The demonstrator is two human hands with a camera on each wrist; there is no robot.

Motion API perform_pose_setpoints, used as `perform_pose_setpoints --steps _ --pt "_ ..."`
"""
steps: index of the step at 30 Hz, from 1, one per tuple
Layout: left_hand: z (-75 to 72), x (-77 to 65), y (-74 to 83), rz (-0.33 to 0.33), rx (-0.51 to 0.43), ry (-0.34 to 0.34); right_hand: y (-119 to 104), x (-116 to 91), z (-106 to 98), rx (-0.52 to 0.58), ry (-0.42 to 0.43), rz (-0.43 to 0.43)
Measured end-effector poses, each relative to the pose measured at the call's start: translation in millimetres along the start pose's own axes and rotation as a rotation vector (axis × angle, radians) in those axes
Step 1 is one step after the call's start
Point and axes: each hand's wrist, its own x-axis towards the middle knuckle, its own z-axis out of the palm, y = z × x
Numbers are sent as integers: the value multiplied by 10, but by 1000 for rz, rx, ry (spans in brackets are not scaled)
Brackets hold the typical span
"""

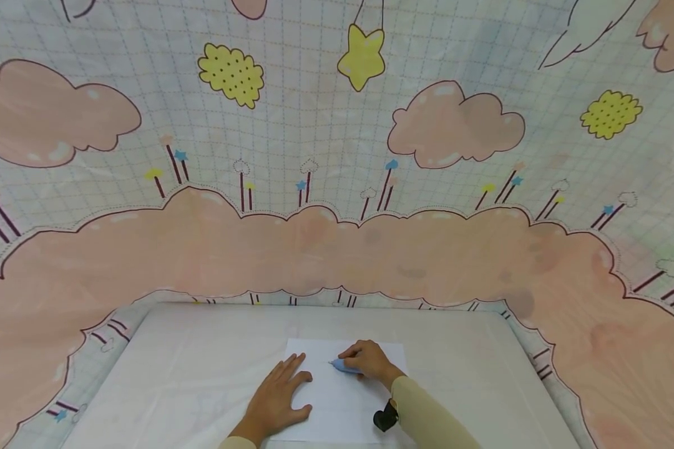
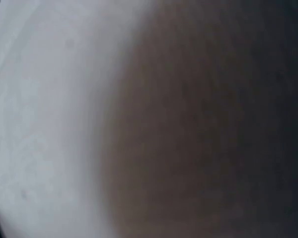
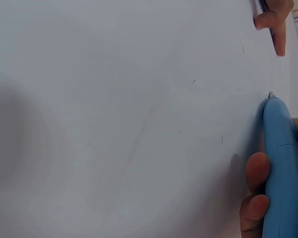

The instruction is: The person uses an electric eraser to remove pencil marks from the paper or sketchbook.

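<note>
My right hand [image 1: 373, 362] grips a thick, light-blue pen-like tool [image 3: 282, 168] with a rounded nose and a small metal tip. Its tip is at the surface of a white sheet of paper [image 1: 337, 415], pointing left in the head view. Several short, thin dark marks show on the white sheet in the right wrist view. Fingers spread, my left hand [image 1: 275, 399] rests over the paper's left edge, holding nothing; its thumb and index finger face the tool. The left wrist view is mostly a dark blur beside white surface.
A white-covered table [image 1: 174, 374] lies under the paper and extends to both sides. Behind it hangs a cloth backdrop [image 1: 314, 249] with pink clouds and yellow stars. On the right wrist is a black device [image 1: 385, 416] beside the sleeve.
</note>
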Motion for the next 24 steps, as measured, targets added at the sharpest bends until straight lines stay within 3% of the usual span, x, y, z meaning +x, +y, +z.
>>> perform_pose_setpoints --steps 13,24 --pt "59 -8 -36 1 51 55 -19 30 40 21 -5 25" --pt "1 -3 -9 -3 7 -2 -57 6 16 -12 -14 15"
